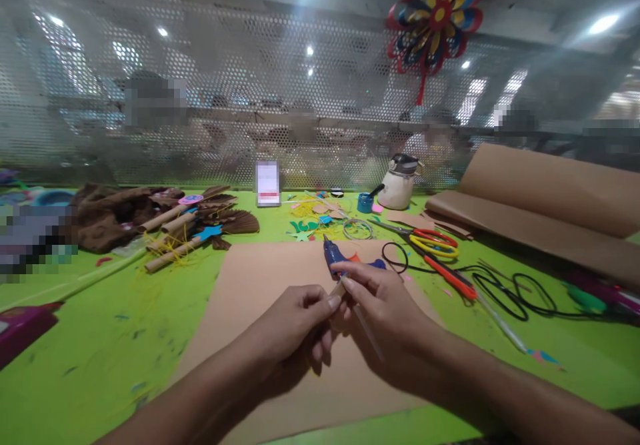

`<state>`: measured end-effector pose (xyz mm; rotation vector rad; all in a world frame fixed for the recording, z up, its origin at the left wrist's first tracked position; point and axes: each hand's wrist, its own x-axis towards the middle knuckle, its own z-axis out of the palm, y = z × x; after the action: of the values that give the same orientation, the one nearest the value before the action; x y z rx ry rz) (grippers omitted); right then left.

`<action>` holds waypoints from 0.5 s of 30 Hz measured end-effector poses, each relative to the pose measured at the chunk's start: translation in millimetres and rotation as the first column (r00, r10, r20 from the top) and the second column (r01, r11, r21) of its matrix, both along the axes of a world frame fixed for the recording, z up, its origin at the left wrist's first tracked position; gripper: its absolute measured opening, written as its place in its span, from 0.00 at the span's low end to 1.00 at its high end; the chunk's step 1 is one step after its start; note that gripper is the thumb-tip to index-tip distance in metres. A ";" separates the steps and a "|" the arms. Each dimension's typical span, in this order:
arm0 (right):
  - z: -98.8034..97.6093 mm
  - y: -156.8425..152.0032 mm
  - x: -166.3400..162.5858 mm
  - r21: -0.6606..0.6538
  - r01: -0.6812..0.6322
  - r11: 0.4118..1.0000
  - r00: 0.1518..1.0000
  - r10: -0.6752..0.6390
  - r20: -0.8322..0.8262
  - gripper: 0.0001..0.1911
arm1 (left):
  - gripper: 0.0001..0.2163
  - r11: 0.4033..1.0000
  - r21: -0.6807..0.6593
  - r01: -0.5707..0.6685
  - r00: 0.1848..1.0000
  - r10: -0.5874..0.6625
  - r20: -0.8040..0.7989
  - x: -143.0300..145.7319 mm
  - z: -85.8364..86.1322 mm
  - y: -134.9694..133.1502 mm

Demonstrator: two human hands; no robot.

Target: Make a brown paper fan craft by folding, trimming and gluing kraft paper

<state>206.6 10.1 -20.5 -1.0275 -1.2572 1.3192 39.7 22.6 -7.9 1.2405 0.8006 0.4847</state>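
I hold a small, narrow brown piece like rolled card or paper [339, 290] above the middle of a large flat sheet of plain brown paper [265, 281]. My left hand [300, 318] is curled nearly closed, thumb pressed on the lower part of the piece; my right hand [385, 301] has its thumb and forefinger drawn together at the upper end, the other fingers bent. A thin whitish stick [369, 333] shows beneath my right palm, over the sheet; I cannot tell whether I grip it. The blue glue gun with a dark nozzle [334, 255] lies on the far part of the sheet, just past my fingertips. Beyond the sheet's far edge stand a white jug with a black top [397, 188] and a small blue pot [365, 202]. To the right of the sheet are scissors with red and yellow handles [437, 243], looping black cable [520, 298] and folded brown paper [545, 231]. Left of it, slim brown paper tubes [167, 258] lie in a heap on the bright green tabletop [95, 371].
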 end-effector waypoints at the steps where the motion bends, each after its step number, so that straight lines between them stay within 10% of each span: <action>1: -1.7 -0.3 -0.8 0.001 -0.002 1.000 1.000 0.002 0.001 0.18 | 0.18 1.000 0.011 0.006 1.000 -0.006 -0.008 0.4 -1.2 0.3; 15: 18.3 -3.7 1.2 -0.166 -0.097 0.981 0.988 0.075 -0.135 0.20 | 0.13 0.998 -0.056 0.033 0.990 -0.025 0.136 -2.6 -1.3 -2.1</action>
<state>207.8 6.4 -2.3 -0.9992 -1.1166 1.5575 37.1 20.6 -9.2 1.1512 0.6761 0.5131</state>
